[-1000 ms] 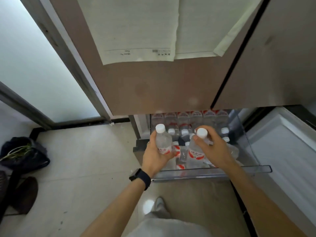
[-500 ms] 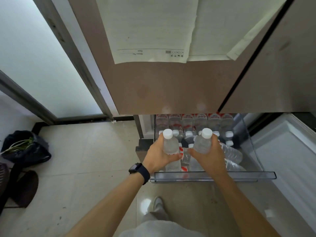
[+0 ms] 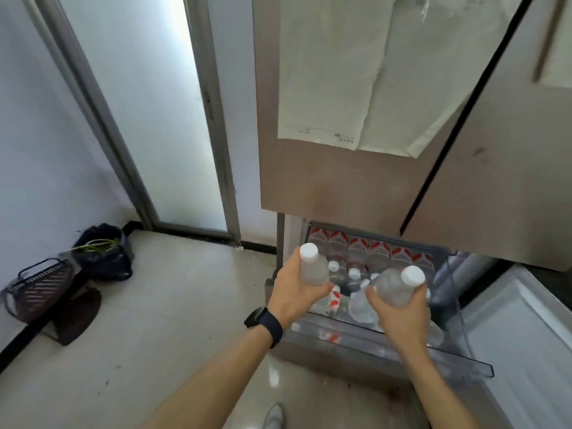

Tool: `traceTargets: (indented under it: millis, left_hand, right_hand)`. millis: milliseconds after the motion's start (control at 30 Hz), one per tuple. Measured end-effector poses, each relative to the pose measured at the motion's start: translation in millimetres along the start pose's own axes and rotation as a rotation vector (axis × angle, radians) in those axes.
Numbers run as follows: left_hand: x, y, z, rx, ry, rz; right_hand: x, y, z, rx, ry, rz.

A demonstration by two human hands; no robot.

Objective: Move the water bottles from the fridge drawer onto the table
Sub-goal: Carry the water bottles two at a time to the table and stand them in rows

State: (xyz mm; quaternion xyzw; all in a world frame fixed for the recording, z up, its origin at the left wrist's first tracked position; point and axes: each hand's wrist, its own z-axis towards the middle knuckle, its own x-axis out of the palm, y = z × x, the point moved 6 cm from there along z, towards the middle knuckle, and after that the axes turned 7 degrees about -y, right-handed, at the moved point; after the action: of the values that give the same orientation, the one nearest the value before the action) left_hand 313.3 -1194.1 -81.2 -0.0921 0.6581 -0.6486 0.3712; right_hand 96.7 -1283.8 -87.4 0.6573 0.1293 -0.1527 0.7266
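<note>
Reaching forward over the pale floor, two bare forearms frame a light shoe (image 3: 274, 414) at the bottom edge. A black watch (image 3: 264, 325) sits on the left wrist. The left hand (image 3: 291, 295) has its fingers curled round a clear water bottle (image 3: 312, 269), upright with a white cap. The right hand (image 3: 400, 318) grips a second bottle (image 3: 394, 287), tilted with its cap up and to the right. Both bottles are held above the open fridge drawer (image 3: 458, 365). More bottles (image 3: 368, 252) fill the drawer, a red-labelled row standing at the back, others lying in front. Above hang the brown fridge doors (image 3: 325, 187) with papers (image 3: 340, 72) stuck on. Far left, a black bag (image 3: 102, 252) and a wire basket (image 3: 37, 286) sit by the wall.
</note>
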Motion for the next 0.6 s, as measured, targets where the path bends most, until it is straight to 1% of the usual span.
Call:
traceTargets:
  millis: [100, 167, 300, 467, 600]
  left_hand:
    - [-39.2, -27.8, -35.1, 0.018, -0.149, -0.017]
    - [-66.9, -39.7, -63.4, 0.036, -0.22, 0.002]
    - [-129.7, -43.1, -134.4, 0.007, -0.349, 0.073]
    - [-218.7, -17.5, -247.7, -0.122, -0.523, 0.142]
    - [-293.8, 7.7, -355.4, -0.253, -0.681, 0.195]
  right_hand:
    - [-20.7, 32.3, -20.5, -0.076, 0.01, 0.09]
    - [-25.8, 55.3, -41.4, -0.134, 0.084, 0.118]
    - [-16.6, 95.6, -103.4, -0.248, 0.323, 0.135]
    - [18.9, 128.2, -218.3, -0.322, 0.672, 0.16]
    - [49.8, 141.9, -329.8, -0.417, 0.902, 0.123]
